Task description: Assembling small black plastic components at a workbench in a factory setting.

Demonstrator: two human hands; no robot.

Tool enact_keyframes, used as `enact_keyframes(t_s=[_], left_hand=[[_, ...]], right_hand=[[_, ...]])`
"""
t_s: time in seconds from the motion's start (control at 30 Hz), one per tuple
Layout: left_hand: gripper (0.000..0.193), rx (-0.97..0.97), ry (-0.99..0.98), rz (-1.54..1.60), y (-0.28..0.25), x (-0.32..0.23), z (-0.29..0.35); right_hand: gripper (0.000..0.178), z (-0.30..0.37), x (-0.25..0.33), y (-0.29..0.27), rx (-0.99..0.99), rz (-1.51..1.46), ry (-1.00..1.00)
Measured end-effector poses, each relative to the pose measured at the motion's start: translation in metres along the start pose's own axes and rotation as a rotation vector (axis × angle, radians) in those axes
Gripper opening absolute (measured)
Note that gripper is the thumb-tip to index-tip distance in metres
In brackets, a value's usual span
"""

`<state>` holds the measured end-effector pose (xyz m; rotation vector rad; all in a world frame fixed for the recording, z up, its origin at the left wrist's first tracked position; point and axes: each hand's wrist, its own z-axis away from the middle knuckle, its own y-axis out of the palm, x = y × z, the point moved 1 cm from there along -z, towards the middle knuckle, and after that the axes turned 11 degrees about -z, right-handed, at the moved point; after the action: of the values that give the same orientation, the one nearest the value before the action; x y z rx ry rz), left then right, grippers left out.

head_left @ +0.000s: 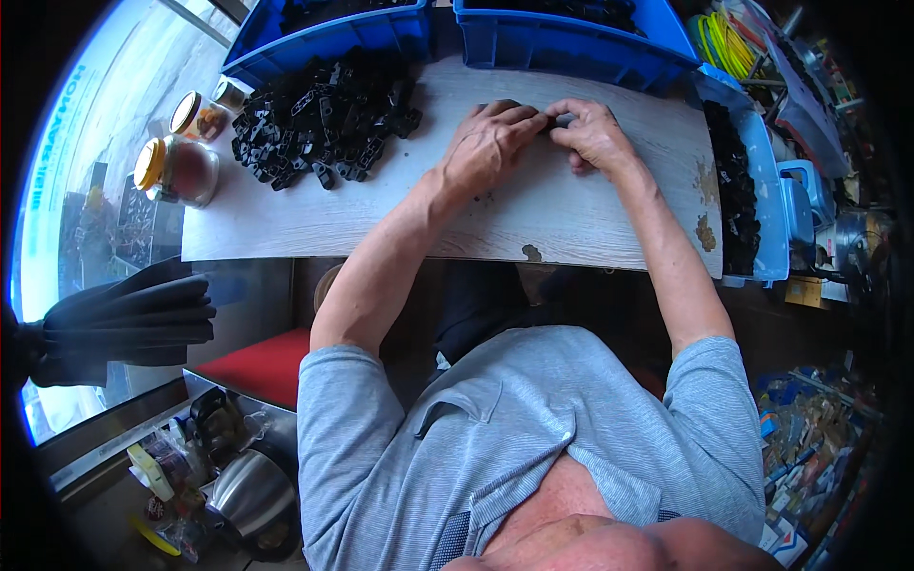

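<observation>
Both of my hands meet over the pale wood-grain table (333, 224), just short of the blue bins. My left hand (493, 141) is palm down, its fingers curled and closed around a small black piece (546, 124), mostly hidden. On the other side of that piece, my right hand (592, 135) pinches with thumb and forefinger, its other fingers folded under. To the left of my hands lies a heap of small black plastic parts (324, 119).
Two blue bins (571, 55) holding black parts stand along the far edge. A light blue bin (773, 190) of black parts is at the right edge. Jars with yellow lids (190, 169) stand at the left by the window. A kettle (252, 500) is at lower left.
</observation>
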<state>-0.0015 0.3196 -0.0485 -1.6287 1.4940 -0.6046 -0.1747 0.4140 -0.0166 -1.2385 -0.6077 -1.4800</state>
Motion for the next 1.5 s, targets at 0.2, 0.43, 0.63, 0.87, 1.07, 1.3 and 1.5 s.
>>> enact_keyframes(t_s=[0.2,0.43,0.63,0.87,1.07,1.3,1.5], left_hand=[[0.05,0.018,0.023,-0.131,-0.004,-0.005,0.005],[0.053,-0.032,-0.145,-0.068,-0.007,-0.004,0.01],[0.034,-0.031,-0.105,-0.155,-0.008,-0.003,0.008],[0.029,-0.058,-0.108,-0.16,-0.001,0.001,0.007],[0.024,-0.098,-0.115,-0.15,-0.013,-0.008,0.009],[0.025,-0.279,-0.077,-0.028,-0.041,-0.029,-0.017],[0.03,-0.341,-0.078,-0.216,-0.083,-0.005,-0.094]], right_hand=[[0.035,0.001,0.003,0.003,0.034,0.078,-0.054],[0.041,0.014,-0.006,-0.005,-0.078,-0.176,-0.034],[0.053,0.061,-0.033,-0.092,-0.334,-0.508,-0.04],[0.039,0.1,-0.089,-0.193,-0.962,-0.756,-0.117],[0.034,0.105,-0.086,-0.178,-0.854,-0.754,-0.107],[0.026,0.07,-0.073,-0.152,-0.691,-0.786,-0.178],[0.027,0.024,-0.061,-0.144,-0.663,-0.798,-0.234]])
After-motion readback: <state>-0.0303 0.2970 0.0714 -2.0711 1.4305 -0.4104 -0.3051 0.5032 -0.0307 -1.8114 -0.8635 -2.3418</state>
